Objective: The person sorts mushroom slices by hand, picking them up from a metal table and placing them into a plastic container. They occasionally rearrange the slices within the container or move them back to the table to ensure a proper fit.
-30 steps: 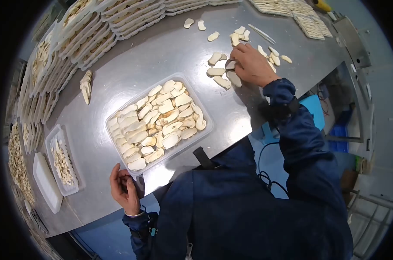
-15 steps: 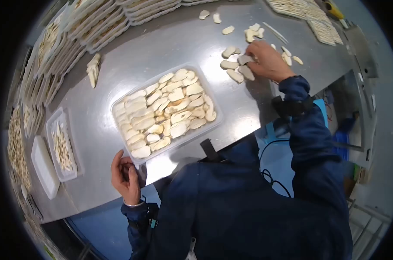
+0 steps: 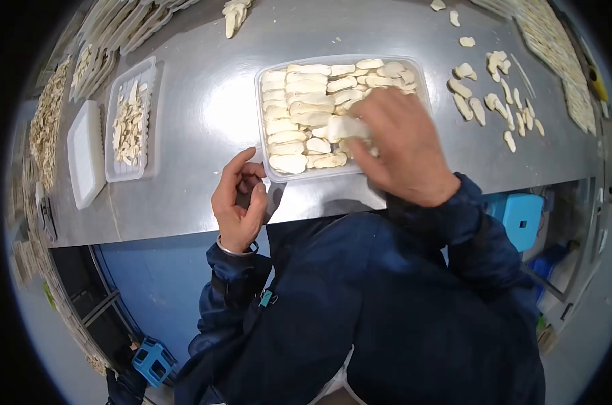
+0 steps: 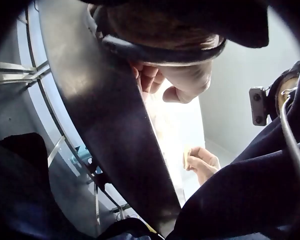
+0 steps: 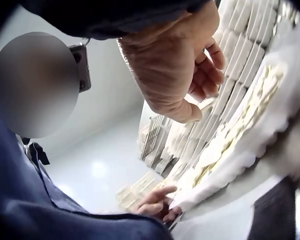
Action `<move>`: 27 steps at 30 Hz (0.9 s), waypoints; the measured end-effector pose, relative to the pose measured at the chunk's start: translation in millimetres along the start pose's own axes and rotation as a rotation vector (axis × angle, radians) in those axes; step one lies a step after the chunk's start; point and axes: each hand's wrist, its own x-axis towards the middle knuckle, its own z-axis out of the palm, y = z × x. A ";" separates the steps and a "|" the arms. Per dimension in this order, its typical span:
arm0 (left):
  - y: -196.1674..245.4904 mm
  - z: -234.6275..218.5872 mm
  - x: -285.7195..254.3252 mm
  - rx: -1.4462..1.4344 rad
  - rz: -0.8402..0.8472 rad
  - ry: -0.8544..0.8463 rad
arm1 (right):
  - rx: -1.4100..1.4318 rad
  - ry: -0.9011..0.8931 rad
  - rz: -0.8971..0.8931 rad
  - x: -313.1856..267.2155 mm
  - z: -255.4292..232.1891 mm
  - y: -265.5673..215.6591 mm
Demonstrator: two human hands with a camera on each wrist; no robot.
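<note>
Pale sliced pieces, like mushroom slices, lie in rows in a clear plastic tray (image 3: 319, 177) at the middle of the head view. My right hand (image 3: 410, 145) is over the tray's right half, pinching a pale mushroom slice (image 3: 348, 128) between thumb and fingers. The slices beneath that hand are partly hidden. At the tray's near left corner is my left hand (image 3: 238, 206), fingers loosely bent, fingertips right by the tray wall, nothing in its grasp. In the left wrist view, the right hand (image 4: 204, 162) shows with the slice (image 4: 186, 157) at its fingertips.
Loose slices (image 3: 477, 111) lie on the metal table (image 3: 191, 135) to the right. A smaller tray (image 3: 151, 81) of thin pieces and a white lid-like slab (image 3: 85, 155) stand left. Stacked trays (image 3: 127, 23) fill the back left. A blue stool (image 3: 522, 219) is below the table.
My right hand has gone from the loose slices on the right to over the tray, carrying a slice. The head view has turned right; the left hand stays by the tray corner.
</note>
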 end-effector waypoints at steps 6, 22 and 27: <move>1.1 -1.6 0.6 0.026 0.025 0.000 | -0.016 -0.013 -0.025 13.6 30.8 -14.8; -6.2 3.3 -0.2 -0.025 0.014 0.086 | -0.013 -0.057 0.003 16.7 29.2 -13.6; 0.4 3.7 -1.9 -0.069 -0.010 0.042 | -0.150 0.221 0.085 3.7 -28.2 32.4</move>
